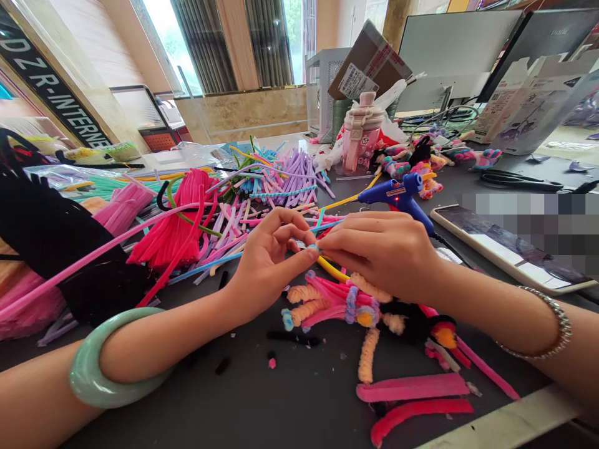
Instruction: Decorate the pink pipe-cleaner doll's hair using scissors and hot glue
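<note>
My left hand [276,252] and my right hand [381,249] meet over the middle of the table. Their fingertips pinch a small light-blue piece of pipe cleaner [313,248], mostly covered by the fingers. Just below them lies a pipe-cleaner doll [330,302] with pink strands, peach limbs and light-blue ends. A peach coiled piece [369,355] rests by it, above a pink fuzzy strip [414,388] and a red curved strip [421,415]. Behind my right hand sits a blue glue gun [395,192] with a small red light showing.
Bundles of red pipe cleaners [175,218] and purple ones [299,174] lie beyond my left hand, with a black bundle [56,237] further left. A phone [510,246] lies to the right, near scissors [521,181]. A pink bottle [360,137] stands at the back.
</note>
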`<action>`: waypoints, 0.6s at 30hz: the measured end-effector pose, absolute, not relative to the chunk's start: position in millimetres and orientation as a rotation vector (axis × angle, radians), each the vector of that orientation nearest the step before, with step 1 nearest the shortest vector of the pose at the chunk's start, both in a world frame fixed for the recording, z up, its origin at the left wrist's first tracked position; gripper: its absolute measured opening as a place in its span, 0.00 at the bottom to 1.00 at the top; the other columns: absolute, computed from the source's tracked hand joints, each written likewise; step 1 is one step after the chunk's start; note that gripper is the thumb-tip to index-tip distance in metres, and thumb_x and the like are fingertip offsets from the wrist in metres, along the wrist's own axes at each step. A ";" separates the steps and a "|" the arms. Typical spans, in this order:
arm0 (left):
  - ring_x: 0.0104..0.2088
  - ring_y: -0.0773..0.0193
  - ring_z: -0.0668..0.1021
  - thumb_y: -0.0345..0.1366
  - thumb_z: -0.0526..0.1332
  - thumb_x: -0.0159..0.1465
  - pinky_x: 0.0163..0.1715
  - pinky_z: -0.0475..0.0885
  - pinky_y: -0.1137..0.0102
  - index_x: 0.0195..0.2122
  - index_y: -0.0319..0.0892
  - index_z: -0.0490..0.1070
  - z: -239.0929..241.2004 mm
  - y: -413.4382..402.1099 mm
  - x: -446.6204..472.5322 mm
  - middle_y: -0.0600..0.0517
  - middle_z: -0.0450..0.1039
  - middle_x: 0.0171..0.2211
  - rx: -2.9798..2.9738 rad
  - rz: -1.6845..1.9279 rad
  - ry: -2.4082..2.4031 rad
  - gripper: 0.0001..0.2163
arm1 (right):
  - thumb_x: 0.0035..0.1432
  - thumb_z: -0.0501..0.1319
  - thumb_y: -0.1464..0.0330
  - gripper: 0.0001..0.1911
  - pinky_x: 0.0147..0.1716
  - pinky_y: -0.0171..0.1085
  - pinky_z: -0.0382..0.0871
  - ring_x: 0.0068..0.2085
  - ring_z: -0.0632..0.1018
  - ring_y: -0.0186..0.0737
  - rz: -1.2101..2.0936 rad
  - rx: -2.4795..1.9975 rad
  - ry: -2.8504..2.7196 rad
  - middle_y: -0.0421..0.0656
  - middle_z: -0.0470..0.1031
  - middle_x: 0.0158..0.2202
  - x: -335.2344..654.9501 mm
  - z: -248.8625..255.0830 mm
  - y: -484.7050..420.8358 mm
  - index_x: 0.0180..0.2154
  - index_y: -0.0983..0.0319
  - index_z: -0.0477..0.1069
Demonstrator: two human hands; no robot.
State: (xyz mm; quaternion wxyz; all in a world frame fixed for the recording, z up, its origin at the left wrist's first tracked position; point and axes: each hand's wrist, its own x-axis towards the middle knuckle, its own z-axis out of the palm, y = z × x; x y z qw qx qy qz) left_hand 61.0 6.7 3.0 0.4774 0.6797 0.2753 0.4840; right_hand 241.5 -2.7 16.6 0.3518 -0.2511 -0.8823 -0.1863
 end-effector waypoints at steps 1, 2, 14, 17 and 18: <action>0.30 0.69 0.71 0.30 0.64 0.53 0.32 0.64 0.72 0.33 0.43 0.62 2.9 6.7 61.1 0.56 0.68 0.29 1.654 1.180 0.673 0.10 | 0.63 0.54 0.72 0.15 0.27 0.32 0.68 0.27 0.76 0.34 -0.465 -0.653 -2.294 0.41 0.77 0.25 241.6 16.8 -2.5 0.26 0.62 0.74; 0.30 0.69 0.71 0.30 0.64 0.53 0.32 0.64 0.72 0.33 0.43 0.62 2.9 6.7 61.2 0.56 0.68 0.28 1.648 1.178 0.672 0.10 | 0.63 0.53 0.72 0.15 0.27 0.32 0.68 0.28 0.77 0.34 -0.444 -0.656 -2.305 0.41 0.78 0.25 241.7 17.0 -2.4 0.27 0.62 0.74; 0.29 0.70 0.71 0.29 0.65 0.52 0.30 0.64 0.74 0.33 0.43 0.61 3.5 5.9 61.8 0.57 0.69 0.27 1.573 1.162 0.678 0.12 | 0.64 0.53 0.70 0.15 0.29 0.33 0.69 0.29 0.77 0.35 -0.363 -0.683 -2.316 0.42 0.79 0.27 242.1 18.1 -2.2 0.28 0.62 0.74; 0.28 0.70 0.71 0.29 0.65 0.52 0.30 0.64 0.74 0.33 0.43 0.61 3.7 5.2 62.2 0.57 0.69 0.27 1.563 1.158 0.686 0.12 | 0.63 0.54 0.70 0.14 0.29 0.33 0.69 0.29 0.78 0.35 -0.361 -0.690 -2.327 0.42 0.79 0.28 242.7 18.8 -1.9 0.28 0.62 0.75; 0.28 0.70 0.71 0.29 0.64 0.52 0.30 0.64 0.73 0.33 0.43 0.61 3.7 5.2 62.3 0.57 0.69 0.27 1.559 1.156 0.689 0.12 | 0.63 0.54 0.70 0.14 0.29 0.33 0.69 0.30 0.78 0.35 -0.359 -0.688 -2.331 0.43 0.79 0.28 242.7 19.0 -1.9 0.29 0.62 0.75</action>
